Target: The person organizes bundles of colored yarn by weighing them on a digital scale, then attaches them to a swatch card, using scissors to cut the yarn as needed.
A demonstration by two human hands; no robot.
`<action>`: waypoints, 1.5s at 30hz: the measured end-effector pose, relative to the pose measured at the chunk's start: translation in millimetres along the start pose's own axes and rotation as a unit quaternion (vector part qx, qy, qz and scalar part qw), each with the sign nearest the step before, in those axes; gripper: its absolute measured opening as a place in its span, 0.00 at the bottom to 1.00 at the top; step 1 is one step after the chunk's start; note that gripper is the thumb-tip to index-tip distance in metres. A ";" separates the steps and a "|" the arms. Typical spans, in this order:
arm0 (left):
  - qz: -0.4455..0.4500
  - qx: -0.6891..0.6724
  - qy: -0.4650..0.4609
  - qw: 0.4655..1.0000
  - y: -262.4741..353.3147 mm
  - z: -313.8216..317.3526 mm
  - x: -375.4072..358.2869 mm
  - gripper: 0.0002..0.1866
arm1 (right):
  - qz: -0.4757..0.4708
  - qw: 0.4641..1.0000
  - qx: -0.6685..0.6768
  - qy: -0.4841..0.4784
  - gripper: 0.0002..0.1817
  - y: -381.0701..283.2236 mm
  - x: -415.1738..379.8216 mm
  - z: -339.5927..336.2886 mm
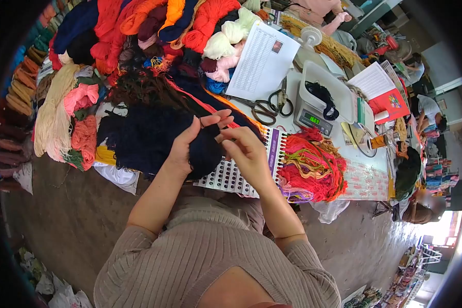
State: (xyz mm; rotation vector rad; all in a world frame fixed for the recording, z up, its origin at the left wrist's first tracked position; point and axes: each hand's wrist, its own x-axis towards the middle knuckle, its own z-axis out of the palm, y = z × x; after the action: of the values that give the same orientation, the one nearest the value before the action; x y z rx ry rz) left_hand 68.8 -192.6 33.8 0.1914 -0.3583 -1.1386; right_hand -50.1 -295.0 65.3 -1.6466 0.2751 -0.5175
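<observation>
A loose heap of navy-black yarn (149, 138) lies at the near edge of a worktable, to the left of a digital scale (313, 122), with the wearer's two bare hands raised over its right part. The left hand (182, 145) has its thumb up and its fingers bent inward, a little apart. The right hand (247, 148), between the left hand and the scale, brings thumb and forefinger close together; whether they pinch a strand cannot be told.

Left of the scale and closer to the wearer, partly under the right hand, is a white card punched with rows of dark holes (220, 175). On the near side of the scale sits a tangled bundle of pink, red, green and orange yarn (313, 169). The scale shows lit green digits and carries a white plastic tray (313, 70); a dark skein (319, 92) inside drapes over the tray's near rim.

Just left of the scale lie dark-handled scissors (264, 115), and beyond them a printed sheet (259, 64). A small white fan (311, 36) stands past the scale. Far left of it, skeins in red (213, 20), cream (56, 115) and coral pile up. To its right is a red folder (392, 105); farther right, people (428, 108) are in the workroom.
</observation>
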 end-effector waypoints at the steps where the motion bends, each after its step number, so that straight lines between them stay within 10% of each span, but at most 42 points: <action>1: 0.000 0.035 -0.008 0.999 -4.1 -2.2 1.2 0.23 | 0.000 0.999 -0.054 0.002 0.09 1.0 0.3 2.1; 7: -0.013 0.258 0.014 0.966 -16.7 -1.2 -1.8 0.19 | -0.080 0.993 -0.063 0.052 0.08 3.4 1.6 10.1; 13: 0.040 0.367 0.042 0.928 -23.1 1.7 -0.6 0.16 | 0.056 0.998 0.014 -0.004 0.04 10.4 -17.6 -1.8; 21: 0.008 -0.086 0.000 0.996 13.6 6.8 -10.3 0.14 | 0.101 0.984 -0.070 0.132 0.07 27.8 -35.0 -85.8; 27: 0.036 -0.014 -0.044 0.998 24.3 1.8 -11.7 0.12 | 0.038 0.916 -0.130 0.377 0.14 73.7 -27.5 -230.8; 34: 0.056 0.069 -0.041 0.995 27.5 11.1 -13.1 0.13 | -0.022 0.883 -0.356 0.304 0.20 141.0 17.6 -309.1; 45: 0.073 0.089 0.034 0.993 31.5 12.2 -21.4 0.20 | 0.086 0.928 -0.295 0.209 0.11 122.3 29.0 -202.2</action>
State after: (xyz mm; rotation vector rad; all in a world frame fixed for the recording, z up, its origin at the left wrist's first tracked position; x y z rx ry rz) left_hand 83.1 -159.8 51.5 0.3538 -0.4064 -0.9538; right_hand -108.3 -502.9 -35.1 -2.0518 0.9600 -0.6919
